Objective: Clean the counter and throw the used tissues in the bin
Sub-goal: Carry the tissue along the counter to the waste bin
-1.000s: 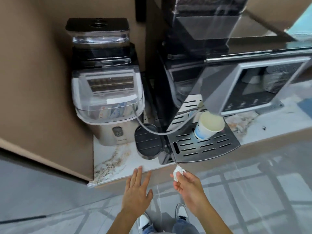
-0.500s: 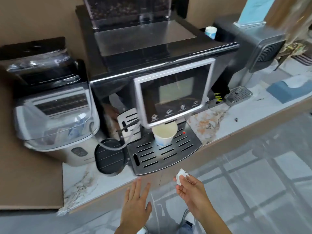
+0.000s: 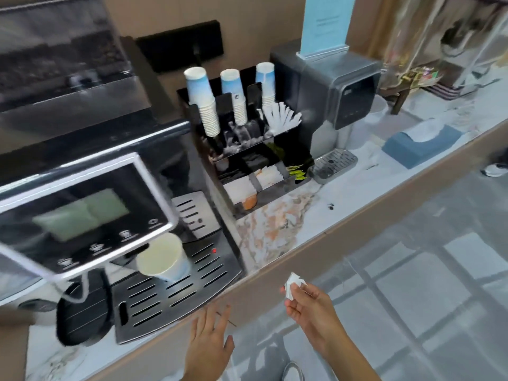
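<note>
My right hand [image 3: 310, 307] pinches a small crumpled white tissue [image 3: 293, 282] between thumb and fingers, held in front of the counter's front edge. My left hand [image 3: 209, 345] is open with fingers spread, palm down, just below the counter edge. The marble counter [image 3: 277, 229] has a brown stained patch to the right of the coffee machine [image 3: 90, 210]. A small dark speck [image 3: 331, 207] lies further right on the counter. No bin is in view.
A paper cup [image 3: 165, 259] stands on the coffee machine's drip tray. A black organiser [image 3: 247, 138] holds stacked cups, stirrers and sachets. A water dispenser [image 3: 330, 94] and a blue tissue box [image 3: 420, 141] stand to the right. Grey tiled floor lies below.
The view has swung to the right along the counter, bringing the organiser, dispenser and tissue box into sight. Both hands keep their pose, the right still holding the tissue.
</note>
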Tool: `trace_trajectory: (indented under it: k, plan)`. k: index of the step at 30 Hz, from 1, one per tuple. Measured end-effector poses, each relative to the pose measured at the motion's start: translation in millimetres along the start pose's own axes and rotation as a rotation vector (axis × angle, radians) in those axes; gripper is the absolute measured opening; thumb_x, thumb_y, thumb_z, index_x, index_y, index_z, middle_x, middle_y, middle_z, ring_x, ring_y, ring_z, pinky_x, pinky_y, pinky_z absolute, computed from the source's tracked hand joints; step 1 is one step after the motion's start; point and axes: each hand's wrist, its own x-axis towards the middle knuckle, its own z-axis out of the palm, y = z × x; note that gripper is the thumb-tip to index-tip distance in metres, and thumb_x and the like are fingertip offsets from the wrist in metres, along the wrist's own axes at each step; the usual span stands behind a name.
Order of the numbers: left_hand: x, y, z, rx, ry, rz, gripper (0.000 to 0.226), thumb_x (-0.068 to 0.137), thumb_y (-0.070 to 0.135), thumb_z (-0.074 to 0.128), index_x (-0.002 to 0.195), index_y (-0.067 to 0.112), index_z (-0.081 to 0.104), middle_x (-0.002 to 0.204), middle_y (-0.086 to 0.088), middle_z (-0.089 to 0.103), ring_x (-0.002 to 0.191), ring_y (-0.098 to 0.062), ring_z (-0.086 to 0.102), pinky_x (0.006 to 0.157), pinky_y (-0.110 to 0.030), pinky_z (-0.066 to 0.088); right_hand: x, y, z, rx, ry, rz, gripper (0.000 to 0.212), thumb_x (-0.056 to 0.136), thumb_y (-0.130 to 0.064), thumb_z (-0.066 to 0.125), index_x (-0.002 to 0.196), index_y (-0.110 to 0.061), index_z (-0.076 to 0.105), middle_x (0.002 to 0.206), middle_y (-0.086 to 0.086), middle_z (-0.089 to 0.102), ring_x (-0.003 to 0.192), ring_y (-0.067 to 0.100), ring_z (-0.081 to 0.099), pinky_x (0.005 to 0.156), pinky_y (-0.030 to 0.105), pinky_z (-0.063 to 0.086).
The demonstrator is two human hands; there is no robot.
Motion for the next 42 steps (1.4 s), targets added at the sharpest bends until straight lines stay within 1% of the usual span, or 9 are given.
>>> trace_trajectory:
  k: [8,11,14,19,23,28,34,39,42]
  plan:
    - [43.5,76.8,-10.0,0.112,-0.002,0.101,0.083,0.044,0.035,0.089,0.124,0.021,0.069,0.135,-0.019,0.063,0.117,-0.038,0.065,0.086,-0.051,0.055,5.3,-55.3,-56.6,0.06,0.015,-0.072,0.029,0.092,-0.011,0.066,0.119,0.001,0.065,0.096,0.016,0.075,0.066,0.016,0.063,0.068,0.029,0.053]
    - [58.8,100.2,-13.5,0.069,-0.005,0.135,0.075,0.078,0.034,0.068,0.148,0.026,0.042,0.161,-0.015,0.027,0.147,-0.037,0.028,0.113,-0.052,0.03,9.6,-73.1,-72.8,0.091,0.038,-0.104,0.03,0.09,-0.013,0.068,0.117,-0.001,0.067,0.096,0.015,0.076,0.066,0.016,0.065,0.067,0.028,0.055]
    - [79.3,121.1,-13.5,0.068,-0.003,0.177,0.073,0.089,0.036,0.051,0.155,0.03,0.022,0.166,-0.011,0.003,0.153,-0.031,0.004,0.121,-0.046,0.009,13.9,-88.2,-87.7,0.114,0.08,-0.138,0.026,0.092,-0.014,0.067,0.117,-0.006,0.067,0.097,0.013,0.078,0.069,0.016,0.066,0.067,0.027,0.056]
    - [110.9,172.5,-27.1,0.128,0.078,0.289,0.078,0.067,0.034,0.076,0.141,0.026,0.053,0.155,-0.017,0.038,0.141,-0.035,0.041,0.118,-0.041,0.017,25.5,-116.8,-114.7,0.113,0.157,-0.179,0.029,0.093,-0.015,0.066,0.121,-0.006,0.065,0.099,0.013,0.079,0.068,0.015,0.067,0.069,0.027,0.056]
    - [142.8,217.9,-31.4,0.142,0.021,0.349,0.078,0.061,0.03,0.077,0.136,0.024,0.059,0.151,-0.019,0.046,0.136,-0.037,0.047,0.115,-0.04,-0.003,44.0,-147.9,-140.1,0.145,0.212,-0.197,0.03,0.093,-0.017,0.066,0.12,-0.004,0.065,0.099,0.012,0.079,0.067,0.014,0.067,0.068,0.027,0.056]
    - [195.5,272.0,-29.0,0.166,-0.061,0.45,0.081,0.055,0.03,0.077,0.134,0.024,0.061,0.15,-0.019,0.048,0.134,-0.038,0.05,0.11,-0.047,0.017,77.3,-197.4,-161.7,0.162,0.267,-0.205,0.03,0.093,-0.016,0.065,0.12,-0.002,0.065,0.098,0.012,0.079,0.066,0.015,0.066,0.066,0.028,0.056]
    - [257.3,338.0,-32.4,0.165,-0.056,0.544,0.088,0.05,0.041,0.077,0.135,0.023,0.06,0.147,-0.015,0.053,0.133,-0.034,0.051,0.115,-0.042,0.012,112.5,-264.5,-186.3,0.18,0.305,-0.241,0.028,0.092,-0.017,0.067,0.116,-0.003,0.067,0.099,0.014,0.078,0.068,0.015,0.066,0.068,0.028,0.056]
    - [297.6,390.8,-48.0,0.155,-0.071,0.56,0.09,0.049,0.045,0.079,0.134,0.02,0.062,0.142,-0.014,0.058,0.126,-0.033,0.059,0.095,-0.049,0.051,133.8,-304.7,-206.1,0.214,0.323,-0.264,0.027,0.093,-0.017,0.067,0.112,0.002,0.069,0.093,0.011,0.077,0.071,0.017,0.066,0.07,0.029,0.056]
    - [319.5,415.1,-57.6,0.144,-0.064,0.541,0.09,0.069,0.048,0.069,0.15,0.024,0.039,0.16,-0.013,0.032,0.144,-0.032,0.037,0.109,-0.047,0.037,150.1,-327.3,-221.4,0.222,0.346,-0.248,0.023,0.092,-0.015,0.068,0.108,0.002,0.069,0.077,0.006,0.074,0.07,0.02,0.066,0.07,0.03,0.056]
